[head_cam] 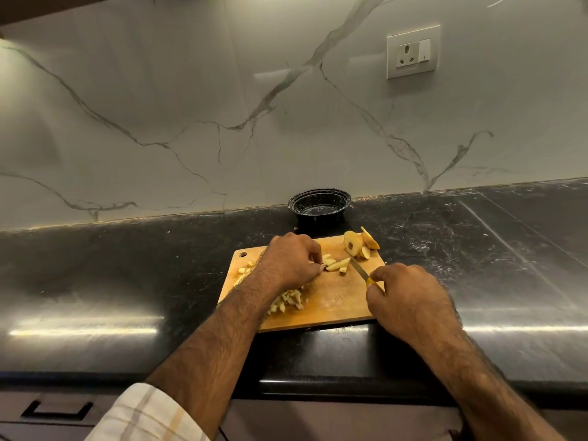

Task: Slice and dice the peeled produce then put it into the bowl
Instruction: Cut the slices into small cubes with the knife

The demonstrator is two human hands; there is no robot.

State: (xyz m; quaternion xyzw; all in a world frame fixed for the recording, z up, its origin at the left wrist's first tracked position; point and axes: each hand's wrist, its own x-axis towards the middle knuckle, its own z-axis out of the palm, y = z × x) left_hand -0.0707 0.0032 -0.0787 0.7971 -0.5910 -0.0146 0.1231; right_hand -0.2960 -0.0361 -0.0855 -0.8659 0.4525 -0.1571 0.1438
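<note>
On the board (334,300), my left hand (291,261) pinches the strips (335,265) steady while my right hand (404,297) grips the knife (359,268) for dicing; bowl (319,206) waits behind the board.

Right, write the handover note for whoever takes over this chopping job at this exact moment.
Left hand: pinches pale produce strips mid-board, steadying them.
Right hand: grips the small yellow-handled knife, blade tip at the strips.
Rectangular wooden cutting board lies on the black stone counter.
Done: a pile of diced pieces on the board's near left, partly under the left forearm; a few more near the far-left corner.
Left: dice the strips, then the round slices at the far-right corner.
Round black bowl behind the board holds no produce; everything goes in there.
</note>
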